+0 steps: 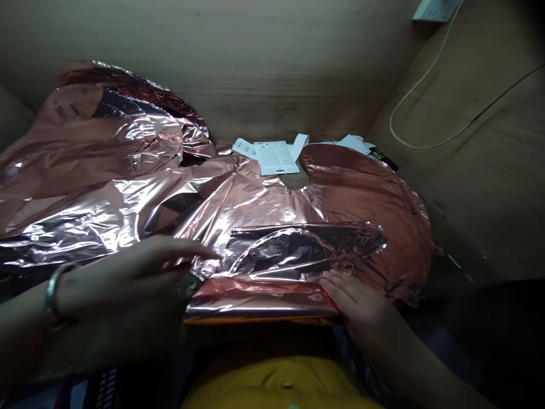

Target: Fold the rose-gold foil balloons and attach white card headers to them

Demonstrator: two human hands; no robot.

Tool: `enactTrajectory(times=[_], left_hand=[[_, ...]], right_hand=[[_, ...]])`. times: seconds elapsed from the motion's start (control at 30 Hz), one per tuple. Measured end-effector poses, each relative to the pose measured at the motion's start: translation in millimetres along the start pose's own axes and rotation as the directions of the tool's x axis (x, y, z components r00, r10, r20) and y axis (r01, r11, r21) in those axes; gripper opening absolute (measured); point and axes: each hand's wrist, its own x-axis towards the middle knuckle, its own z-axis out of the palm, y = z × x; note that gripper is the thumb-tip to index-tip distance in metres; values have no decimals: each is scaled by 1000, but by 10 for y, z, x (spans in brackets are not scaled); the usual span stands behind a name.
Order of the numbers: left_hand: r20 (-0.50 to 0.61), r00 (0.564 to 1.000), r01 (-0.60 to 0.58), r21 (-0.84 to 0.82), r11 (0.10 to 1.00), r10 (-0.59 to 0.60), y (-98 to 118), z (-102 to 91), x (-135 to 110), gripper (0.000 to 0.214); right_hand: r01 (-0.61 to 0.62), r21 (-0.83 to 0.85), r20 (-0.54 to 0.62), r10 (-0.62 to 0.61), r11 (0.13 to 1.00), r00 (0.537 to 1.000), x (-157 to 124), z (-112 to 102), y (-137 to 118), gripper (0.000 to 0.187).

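Note:
Flat, deflated rose-gold foil balloons [264, 204] lie spread over the surface in front of me, with a crumpled heap of more foil [106, 136] at the left. My left hand [140, 278], a metal bangle on its wrist, lies on the foil with fingers stretched out to the right. At the near edge my right hand [353, 298] presses down on a folded strip of foil [259, 298], fingers together and flat.
White paper slips and a printed leaflet [276, 156] lie at the back by the wooden wall [264, 68]. A white cable [426, 85] runs across the right-hand wooden panel from a socket [434, 8]. My yellow garment [281, 383] shows at the bottom.

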Motion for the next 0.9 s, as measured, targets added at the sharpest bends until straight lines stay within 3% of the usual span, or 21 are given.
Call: enactTrajectory(times=[0.03,0.07,0.1,0.2,0.27,0.37,0.57,0.77,0.9], left_hand=[[81,995,-62,-12,998,63,106,59,118,30],[234,954,-185,-31,982,188,202,182,248,35],[309,897,-314,-55,948,315,277,359,379,38],[449,731,-572,-9,820,514,358,1026,682,40],[484,681,-643,35,765,550,328,1377,763,45],[488,674,-665,72,743,555,285,1566,776,57],[414,759,-580,79,810,503,262,1446,806,51],[430,755,-603,158,781,495,224,1497,730,49],[412,745,-620,137,773,525,237,1323,719,43]], right_hand=[[11,12,-19,-11,1000,1000,-13,19,3,47],[27,23,-37,-26,999,999,-16,40,-5,46],[42,30,-50,-41,999,998,-14,59,-22,44],[39,31,-33,-38,999,999,-13,79,-100,35],[7,12,12,-7,1000,1000,-38,67,-154,36],[3,-18,55,-2,1000,998,-92,54,-201,41],[2,-77,-17,-3,997,1000,-118,95,-182,38],[50,-61,-16,-51,997,999,-54,98,-245,40],[43,-42,-8,-43,998,999,-7,73,-235,41]])
